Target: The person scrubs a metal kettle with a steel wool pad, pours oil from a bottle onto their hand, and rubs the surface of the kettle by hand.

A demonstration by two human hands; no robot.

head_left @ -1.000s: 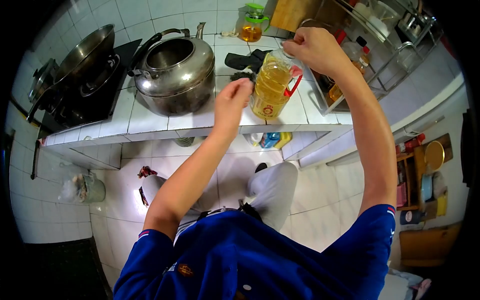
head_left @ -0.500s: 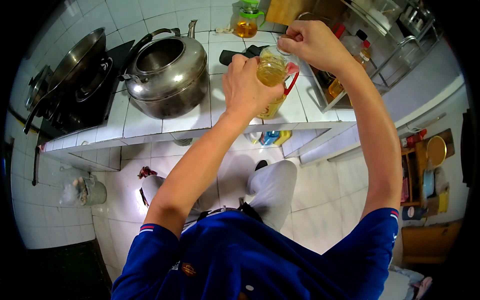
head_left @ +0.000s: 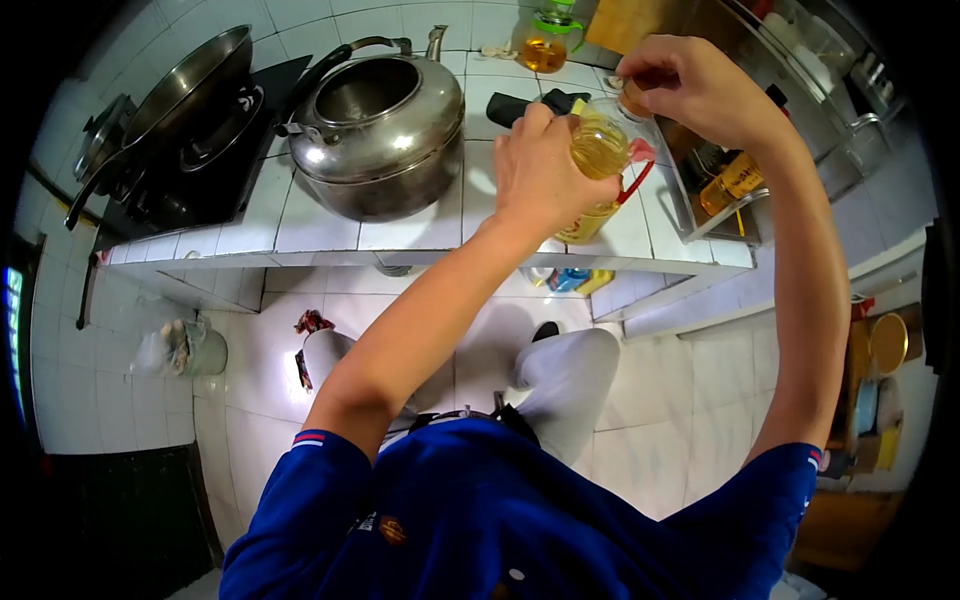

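My left hand [head_left: 553, 165] is wrapped around a clear glass jar [head_left: 598, 150] that holds yellow liquid, over the white-tiled counter. My right hand [head_left: 680, 85] is closed just right of the jar's mouth. Between its fingertips is a small round lid-like piece [head_left: 632, 102], partly hidden by the fingers. Below the jar stands a yellow container [head_left: 585, 225] with a red handle [head_left: 637, 182], mostly covered by my left hand. Something pink [head_left: 640, 150] shows beside the jar. A dark cloth-like item [head_left: 508, 108] lies behind my left hand.
A large metal kettle [head_left: 380, 150] with its top open stands on the counter. Left of it, a wok [head_left: 190, 85] sits on a black stove [head_left: 245, 160]. A green-lidded glass pot [head_left: 545, 52] stands at the back wall. A metal rack [head_left: 690, 205] holds bottles at right.
The view has shifted, so the counter things appear further right. Both hands keep their places around the jar, and the small piece in my right hand shows more plainly.
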